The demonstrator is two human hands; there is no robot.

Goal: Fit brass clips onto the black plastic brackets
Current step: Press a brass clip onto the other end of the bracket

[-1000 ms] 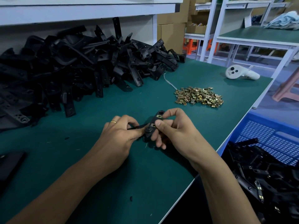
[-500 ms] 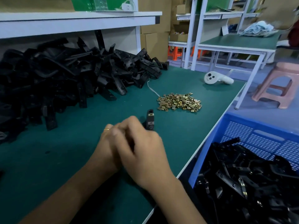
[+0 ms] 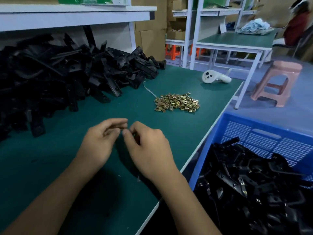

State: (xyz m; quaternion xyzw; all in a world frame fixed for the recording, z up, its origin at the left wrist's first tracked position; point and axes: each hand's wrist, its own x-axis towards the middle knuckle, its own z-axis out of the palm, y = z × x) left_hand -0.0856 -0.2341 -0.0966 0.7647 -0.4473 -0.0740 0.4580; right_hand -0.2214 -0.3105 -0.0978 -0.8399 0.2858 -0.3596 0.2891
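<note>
Near edge: both forearms in from bottom, over green bench mat (image 3: pixel 50 167).
L hand (image 3: pixel 100 141) – back up, fingers loosely curled, tips bunched twd thumb; nothing seen betw them, blurred, so grip can't be told.
R hand (image 3: pixel 149 146) – just beside L, fingertips nearly touching it, fingers curled under, thumb tip fwd. No bracket visible in either hand; whether sth small is pinched – can't tell.
Small pale scraps on mat near R wrist.

R of bench, lower: blue crate (image 3: pixel 254 131), perforated walls, heaped w/ black brackets w/ clips (image 3: pixel 245 192) – brass bits glinting on several.

Mid bench: loose brass clips pile (image 3: pixel 177 103), beyond hands, well apart from them, slightly R. Thin white cord (image 3: pixel 149 90) running from pile back under black heap.

L + far L: big heap of bare black brackets (image 3: pixel 59 77), along back of bench under white shelf (image 3: pixel 76 16), spreading twd near L edge.

Far R corner of bench: white handheld controller (image 3: pixel 215 78), lying on side.

Beyond bench: pink plastic stool (image 3: pixel 277 83) on floor; second green-topped table (image 3: pixel 237 41) w/ white frame, pale blue cloth bundle (image 3: pixel 254 28) on it; cardboard boxes (image 3: pixel 150 36) stacked at back; orange stools (image 3: pixel 171 51) under racks. Person in red sleeve (image 3: pixel 296 28) at top R, partly cut off.
</note>
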